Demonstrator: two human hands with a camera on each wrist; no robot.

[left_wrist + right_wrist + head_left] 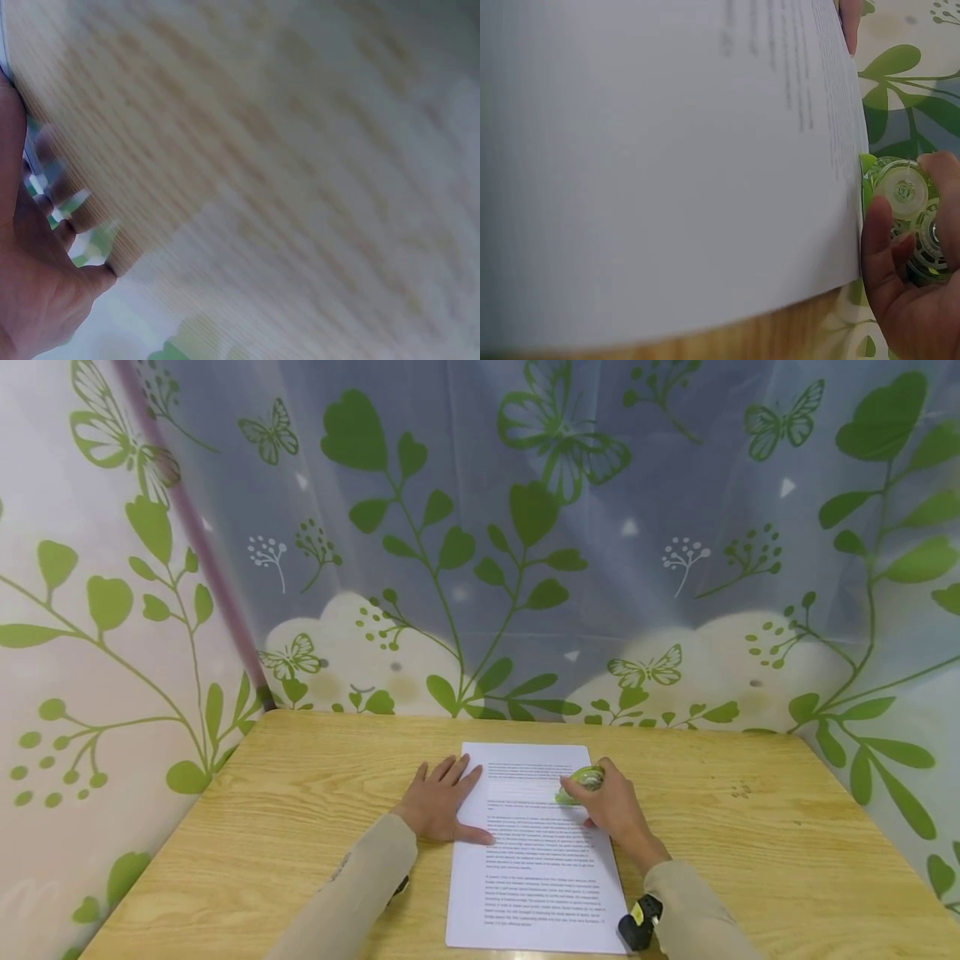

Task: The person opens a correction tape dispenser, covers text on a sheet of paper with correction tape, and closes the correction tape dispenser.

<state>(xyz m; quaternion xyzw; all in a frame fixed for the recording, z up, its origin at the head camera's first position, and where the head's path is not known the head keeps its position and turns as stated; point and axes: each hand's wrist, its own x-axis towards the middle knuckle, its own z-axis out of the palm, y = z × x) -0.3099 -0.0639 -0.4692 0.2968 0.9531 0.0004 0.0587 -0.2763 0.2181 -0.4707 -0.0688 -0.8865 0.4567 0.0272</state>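
Note:
A printed sheet of paper (540,860) lies on the wooden table, covered in lines of text with a pale band between two upper paragraphs. My left hand (444,802) rests with fingers spread over the sheet's left edge, thumb pointing inward across the text. In my right hand (617,806) is a green see-through correction tape (906,191), pinched between thumb and fingers; round reels show through its case. Its tip touches the paper near the upper right text. The left wrist view shows my left hand (45,277) at its left border.
The light wooden table (285,827) extends to both sides of the paper. Behind it hangs a curtain (465,527) printed with green leaves and butterflies. A black wrist device (641,922) sits at the right sleeve, overlapping the sheet's lower right corner in the head view.

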